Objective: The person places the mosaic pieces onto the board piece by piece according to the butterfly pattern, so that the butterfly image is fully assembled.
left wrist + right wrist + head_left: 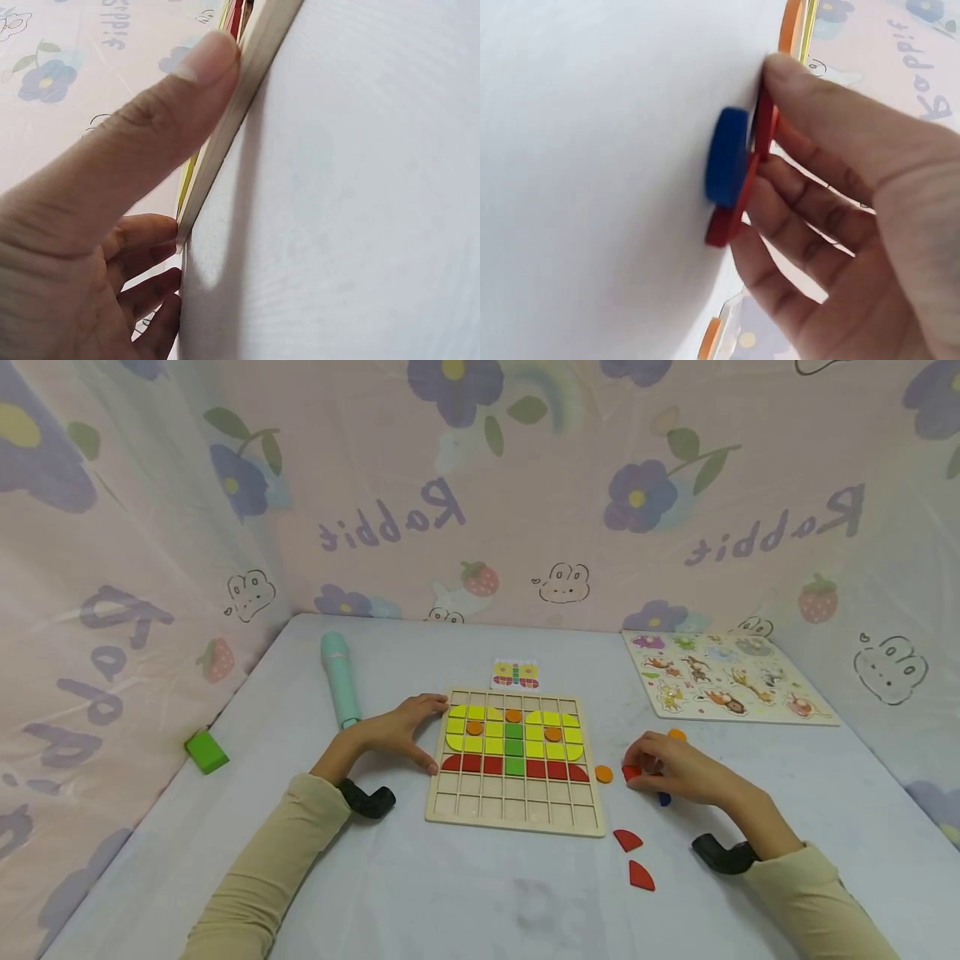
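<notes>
A wooden grid board (513,822) lies flat on the table, holding yellow, red, green and orange pieces. My left hand (397,732) rests at its left edge, thumb and fingers spread and touching the rim. To the right of the board, my right hand (678,768) pinches a small red piece (766,124), thumb on one side and fingers on the other. Another red piece (739,206) and a blue piece (727,157) are close under those fingers. Orange round pieces (604,774) lie near the hand, one beside the board and one (677,735) behind the hand.
Two red quarter-circle pieces (628,840) lie at the board's lower right. A small pattern card (516,674) sits behind the board. A picture puzzle board (727,677) lies at back right. A mint-green cylinder (341,681) and a green block (206,752) are on the left.
</notes>
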Demonstrator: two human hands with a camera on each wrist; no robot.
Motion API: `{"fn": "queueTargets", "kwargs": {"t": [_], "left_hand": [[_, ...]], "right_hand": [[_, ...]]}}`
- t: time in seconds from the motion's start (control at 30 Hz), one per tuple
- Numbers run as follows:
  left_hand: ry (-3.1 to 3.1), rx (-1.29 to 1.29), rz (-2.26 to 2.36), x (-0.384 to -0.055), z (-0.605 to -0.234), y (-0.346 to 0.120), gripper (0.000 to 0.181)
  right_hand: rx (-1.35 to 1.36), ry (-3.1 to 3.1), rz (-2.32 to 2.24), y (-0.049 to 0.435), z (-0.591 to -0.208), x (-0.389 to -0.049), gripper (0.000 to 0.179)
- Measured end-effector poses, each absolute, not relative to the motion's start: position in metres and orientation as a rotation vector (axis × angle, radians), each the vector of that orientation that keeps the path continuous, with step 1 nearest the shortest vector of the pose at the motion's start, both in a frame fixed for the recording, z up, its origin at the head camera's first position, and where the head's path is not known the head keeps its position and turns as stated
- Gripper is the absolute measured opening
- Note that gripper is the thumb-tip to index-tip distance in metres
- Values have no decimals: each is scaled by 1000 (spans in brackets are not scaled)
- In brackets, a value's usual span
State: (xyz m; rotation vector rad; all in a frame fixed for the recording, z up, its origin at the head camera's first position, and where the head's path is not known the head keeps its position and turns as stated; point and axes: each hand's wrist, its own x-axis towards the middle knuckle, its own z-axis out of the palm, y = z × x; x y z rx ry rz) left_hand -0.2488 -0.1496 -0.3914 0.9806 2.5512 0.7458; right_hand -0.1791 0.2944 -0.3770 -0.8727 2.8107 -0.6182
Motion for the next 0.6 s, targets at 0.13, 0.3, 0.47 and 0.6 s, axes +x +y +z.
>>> {"fn": "queueTargets", "kwargs": {"t": [0.13,0.3,0.47,0.6], "left_hand": [[2552,983,747,-248,-390,-149,99],[2545,977,754,-248,-390,-150,99],[2544,981,751,-248,-390,-150,99],[2548,991,742,-248,-390,-149,100]], "right_hand": [[-869,2860,-551,287,-375,-178,21],[-966,2876,-599,267,-373,-174,22],[-1037,2825,-646,240,-371,-168,26],[-1051,2792,-673,230,-371,-167,26]]}}
